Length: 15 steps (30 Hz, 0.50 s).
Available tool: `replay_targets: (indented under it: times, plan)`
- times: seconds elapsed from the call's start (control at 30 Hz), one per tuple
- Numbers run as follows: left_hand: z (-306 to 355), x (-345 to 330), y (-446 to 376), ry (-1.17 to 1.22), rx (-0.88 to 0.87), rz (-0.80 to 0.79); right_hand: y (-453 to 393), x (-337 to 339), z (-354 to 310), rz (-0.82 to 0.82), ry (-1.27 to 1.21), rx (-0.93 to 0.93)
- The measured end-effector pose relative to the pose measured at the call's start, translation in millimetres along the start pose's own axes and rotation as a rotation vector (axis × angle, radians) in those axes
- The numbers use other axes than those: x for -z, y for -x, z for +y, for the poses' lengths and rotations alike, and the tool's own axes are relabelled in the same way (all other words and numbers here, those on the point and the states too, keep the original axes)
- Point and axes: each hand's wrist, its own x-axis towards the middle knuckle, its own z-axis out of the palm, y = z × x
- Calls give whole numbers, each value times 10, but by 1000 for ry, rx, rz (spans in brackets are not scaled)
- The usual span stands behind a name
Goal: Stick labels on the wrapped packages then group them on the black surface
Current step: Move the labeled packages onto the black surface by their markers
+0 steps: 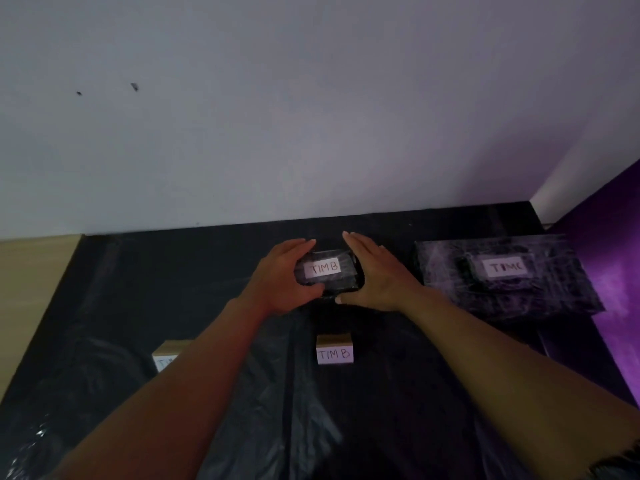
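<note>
Both hands on small wrapped pkg point(328, 273), "TIM B" label up, mid-back of black surface point(166, 292). L hand point(282, 277) & R hand point(372, 275) grip clamped on its ends. Bigger "TIM C" pkg point(507, 275) at right. Risk: slick wrap slips in grip; label edge may peel if rubbed.

Both arms reach forward. The left hand point(281, 276) and right hand point(375, 276) face each other, fingers extended, thumbs curled inward, palms pressed against something between them.
</note>
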Motion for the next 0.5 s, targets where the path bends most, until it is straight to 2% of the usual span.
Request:
replay_targets:
  times: [0.13, 0.27, 0.5]
  plan:
    - [34, 148, 66, -77, 2, 148, 83, 89, -128, 110, 81, 90]
    - [72, 317, 255, -168, 14, 366, 79, 135, -382, 228, 71, 161]
    - [-7, 702, 850, -266, 127, 520, 42, -6, -1064, 395, 107, 300]
